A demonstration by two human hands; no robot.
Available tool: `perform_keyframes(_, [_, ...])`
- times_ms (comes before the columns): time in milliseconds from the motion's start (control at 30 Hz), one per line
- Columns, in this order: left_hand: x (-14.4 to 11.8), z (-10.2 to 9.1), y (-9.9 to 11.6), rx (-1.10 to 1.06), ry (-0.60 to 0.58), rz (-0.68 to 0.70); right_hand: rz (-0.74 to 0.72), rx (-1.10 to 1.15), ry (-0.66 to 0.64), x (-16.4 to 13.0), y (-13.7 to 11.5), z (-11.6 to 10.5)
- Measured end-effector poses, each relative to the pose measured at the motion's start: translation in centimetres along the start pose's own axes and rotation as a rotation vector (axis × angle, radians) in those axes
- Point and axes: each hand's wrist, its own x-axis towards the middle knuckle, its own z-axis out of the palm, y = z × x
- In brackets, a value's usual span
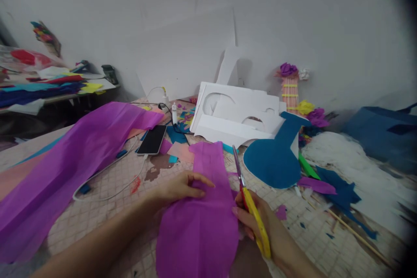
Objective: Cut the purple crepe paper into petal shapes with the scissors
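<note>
Purple crepe paper strip (203,208) lies flat on the patterned table (107,191), directly in front of the person. Left hand (180,187) presses it down, palm flat, fingers together and pointing right toward the blades. Right hand (260,226) grips the yellow-handled scissors (249,202), fingers closed through the loops, blades parted at the strip's right edge, tips aimed away. Thin paper like this may tear or bunch if the hold slips, and those left fingertips sit near the cutting line.
</note>
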Motion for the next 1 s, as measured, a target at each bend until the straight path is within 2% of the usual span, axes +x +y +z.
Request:
perform_keyframes(167, [-0.1, 0.1, -0.2, 0.188, 0.011, 0.088, 0.014, 0.017, -0.008, -0.2, 0.0, 0.0])
perform_keyframes(400, [-0.3, 0.2, 0.0, 0.172, 0.032, 0.162, 0.009, 0.018, 0.018, 0.0, 0.0, 0.3])
perform_keyframes(633, [-0.4, 0.2, -0.5, 0.147, -0.06, 0.145, -0.034, 0.053, 0.063, 0.4, 0.6, 0.4])
perform_keyframes(867, [-0.7, 0.1, 0.5, 0.204, 0.07, 0.102, -0.052, 0.085, 0.128, 0.2, 0.8, 0.3])
perform_keyframes(1000, [-0.8, 0.2, 0.5, 0.14, 0.105, 0.081, -0.044, 0.096, 0.145, 0.2, 0.9, 0.3])
